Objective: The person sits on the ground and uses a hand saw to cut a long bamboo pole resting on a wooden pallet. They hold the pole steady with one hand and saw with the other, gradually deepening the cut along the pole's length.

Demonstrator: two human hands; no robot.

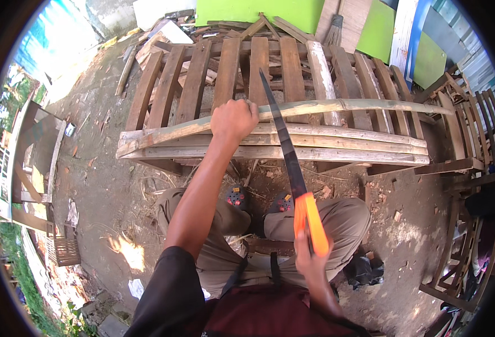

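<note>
My left hand (234, 119) is closed round a long, slightly bowed bamboo pole (371, 105), which lies across a slatted wooden bench (194, 84). In my right hand (310, 255) is the orange handle of a hand saw (285, 140). Its dark, tapering blade points away from me and crosses the pole just right of my left hand; whether the teeth touch the pole I cannot tell. Along the bench's near edge run several pale bamboo strips (337, 140), lying side by side under the pole's left end.
Scrap wood (163, 42) is heaped behind the bench, near a green panel (253, 11) and a broom (335, 31). Wooden frames (455, 163) stand at the right. On the dirt floor are a black plastic bag (364, 269) and a brown crate (63, 245).
</note>
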